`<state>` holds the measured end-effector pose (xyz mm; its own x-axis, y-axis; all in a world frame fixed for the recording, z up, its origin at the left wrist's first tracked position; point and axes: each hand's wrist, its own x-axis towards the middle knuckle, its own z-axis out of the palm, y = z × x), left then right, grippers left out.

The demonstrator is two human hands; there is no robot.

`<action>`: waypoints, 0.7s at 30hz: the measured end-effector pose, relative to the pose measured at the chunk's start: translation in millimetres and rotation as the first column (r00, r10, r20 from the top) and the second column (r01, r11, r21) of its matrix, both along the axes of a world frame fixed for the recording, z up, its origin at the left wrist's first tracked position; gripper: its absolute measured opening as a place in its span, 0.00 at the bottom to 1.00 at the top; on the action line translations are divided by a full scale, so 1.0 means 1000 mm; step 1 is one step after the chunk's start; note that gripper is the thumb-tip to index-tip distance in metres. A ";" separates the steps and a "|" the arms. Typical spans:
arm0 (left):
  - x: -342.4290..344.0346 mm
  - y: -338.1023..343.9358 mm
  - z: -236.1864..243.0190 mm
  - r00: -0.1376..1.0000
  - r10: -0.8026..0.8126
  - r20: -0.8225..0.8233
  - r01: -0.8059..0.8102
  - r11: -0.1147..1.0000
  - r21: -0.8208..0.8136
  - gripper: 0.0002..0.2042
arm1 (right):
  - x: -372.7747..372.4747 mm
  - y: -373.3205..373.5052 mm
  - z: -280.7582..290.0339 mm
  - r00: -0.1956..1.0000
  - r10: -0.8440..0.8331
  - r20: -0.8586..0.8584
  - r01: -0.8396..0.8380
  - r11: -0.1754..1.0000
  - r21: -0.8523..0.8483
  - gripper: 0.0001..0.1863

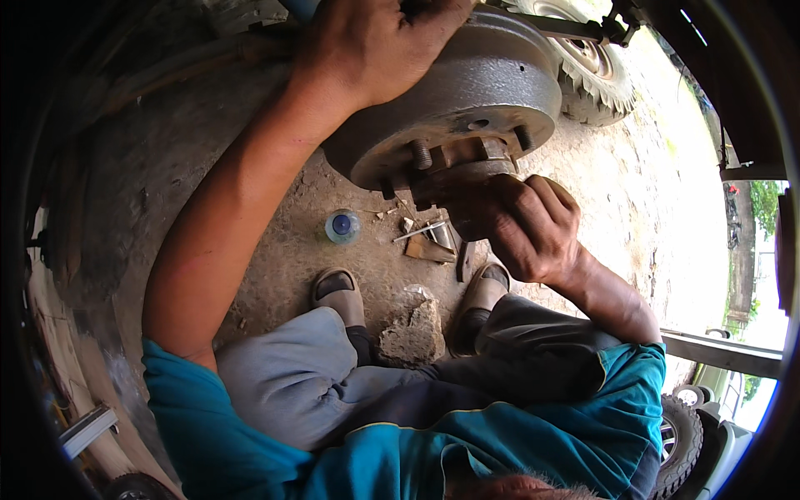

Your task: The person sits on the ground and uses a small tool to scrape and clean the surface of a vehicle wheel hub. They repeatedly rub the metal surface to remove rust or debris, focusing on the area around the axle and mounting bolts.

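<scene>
Knees nearest. Left hand (375,42) clamped on drum (467,100) top, steadying. Right hand (521,225) fingers closed round hub (467,171) centre. Likely working hub free; next needs firm straight pull.

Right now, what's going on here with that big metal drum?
A person crouched on bare dirt is working on a grey brake drum with threaded studs. The left hand rests on top of the drum, while the right hand grips the hub piece at its centre. On the ground below lie a small blue-capped container and some loose metal parts, with a rock between the sandalled feet.
</scene>
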<state>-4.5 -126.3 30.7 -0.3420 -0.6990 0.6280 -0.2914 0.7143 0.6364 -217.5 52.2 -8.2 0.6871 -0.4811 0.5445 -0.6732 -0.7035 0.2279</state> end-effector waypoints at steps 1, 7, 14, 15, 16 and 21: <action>-0.001 -0.001 -0.001 0.999 -0.020 -0.041 0.020 1.000 -0.014 0.27 | -0.003 -0.001 -0.003 1.000 0.010 0.010 -0.009 0.999 -0.031 0.18; -0.001 0.001 -0.001 0.996 -0.041 -0.079 0.041 0.999 -0.001 0.25 | 0.004 -0.004 -0.002 0.999 0.027 0.035 -0.028 0.999 0.018 0.18; -0.006 0.002 -0.004 0.997 -0.037 -0.071 0.036 0.999 -0.024 0.26 | 0.004 -0.003 0.000 0.999 0.048 0.019 -0.048 0.999 0.025 0.16; -0.004 0.002 -0.002 0.997 -0.025 -0.068 0.024 1.000 -0.016 0.26 | 0.001 -0.002 -0.002 0.999 0.020 0.026 -0.020 1.000 0.009 0.16; -0.003 0.002 0.000 0.998 -0.013 -0.065 0.013 1.000 -0.008 0.26 | -0.006 -0.001 -0.006 0.999 -0.008 0.034 0.008 1.000 -0.007 0.16; -0.004 0.000 -0.005 0.992 -0.069 -0.103 0.071 0.997 0.012 0.25 | 0.005 -0.006 -0.001 0.996 0.087 -0.005 -0.086 0.996 0.013 0.23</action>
